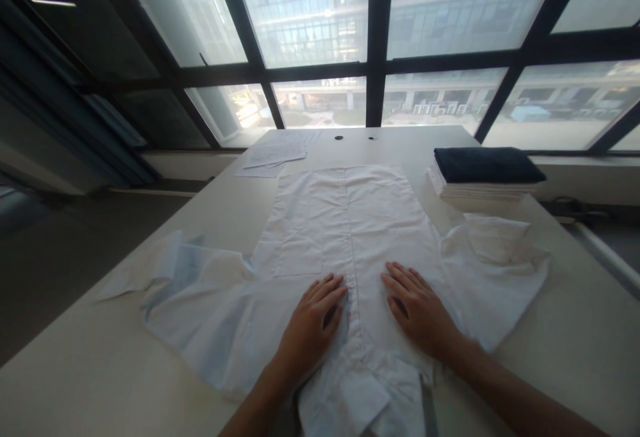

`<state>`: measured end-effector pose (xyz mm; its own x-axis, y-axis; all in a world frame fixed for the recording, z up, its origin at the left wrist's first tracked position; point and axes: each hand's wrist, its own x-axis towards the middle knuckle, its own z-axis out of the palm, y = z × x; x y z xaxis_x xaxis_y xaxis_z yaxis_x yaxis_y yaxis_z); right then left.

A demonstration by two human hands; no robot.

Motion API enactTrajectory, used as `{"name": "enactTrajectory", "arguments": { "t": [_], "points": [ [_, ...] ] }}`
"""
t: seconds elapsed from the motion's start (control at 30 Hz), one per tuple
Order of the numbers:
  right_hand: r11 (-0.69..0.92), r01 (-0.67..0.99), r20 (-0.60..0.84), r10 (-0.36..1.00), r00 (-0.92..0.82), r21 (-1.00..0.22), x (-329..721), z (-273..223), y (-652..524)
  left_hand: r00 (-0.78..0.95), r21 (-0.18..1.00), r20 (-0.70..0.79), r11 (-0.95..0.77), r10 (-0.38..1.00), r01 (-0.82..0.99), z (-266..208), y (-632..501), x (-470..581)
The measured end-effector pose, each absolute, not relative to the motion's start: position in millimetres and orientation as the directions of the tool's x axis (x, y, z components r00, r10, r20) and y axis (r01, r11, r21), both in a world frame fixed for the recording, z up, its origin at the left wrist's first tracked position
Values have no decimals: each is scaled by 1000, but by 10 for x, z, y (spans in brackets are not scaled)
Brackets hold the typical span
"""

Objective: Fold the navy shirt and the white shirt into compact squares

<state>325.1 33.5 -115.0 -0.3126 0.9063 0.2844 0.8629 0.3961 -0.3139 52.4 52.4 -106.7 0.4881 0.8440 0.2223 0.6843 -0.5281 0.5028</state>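
Observation:
A white button-front shirt (310,224) lies spread on the table, its placket running up the middle and a patch pocket showing left of it. My left hand (315,314) rests palm down on the cloth just left of the placket, fingers stretched out. On the other side of the placket, my right hand (417,307) also lies flat, its fingers pointing up and inward. Both sleeves reach out sideways with wrinkles; the right one is folded over at its end. Closest to me, the collar end is bunched, with a loose flap of cloth. Neither hand grips anything.
A folded dark navy cloth (487,165) tops a stack of folded white cloth (475,189) at the table's right. Printed paper sheets (273,154) lie at the back left. Large windows (310,10) stand behind the white table (215,204); a dark curtain (65,97) hangs at left.

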Motion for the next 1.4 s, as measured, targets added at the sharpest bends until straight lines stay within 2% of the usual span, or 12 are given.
{"name": "enactTrajectory", "arguments": {
  "t": [0.5,0.83,1.13,1.23,1.4],
  "points": [
    [361,859,237,927,-289,-363,3230,-1078,353,491,494,234,-538,839,683,-1044,561,545],
    [344,881,245,930,-273,-324,3189,-1003,362,517,454,268,-580,813,676,-1062,594,547],
    [339,894,269,926,-263,-293,3116,-970,420,548,454,239,-591,802,667,-976,589,540],
    [360,880,280,919,-277,-310,2933,-956,442,541,413,218,-579,813,703,-1015,601,618],
    [524,788,240,851,-468,-322,2723,-1028,433,585,277,189,-614,789,739,-1141,631,764]
  ]
}}
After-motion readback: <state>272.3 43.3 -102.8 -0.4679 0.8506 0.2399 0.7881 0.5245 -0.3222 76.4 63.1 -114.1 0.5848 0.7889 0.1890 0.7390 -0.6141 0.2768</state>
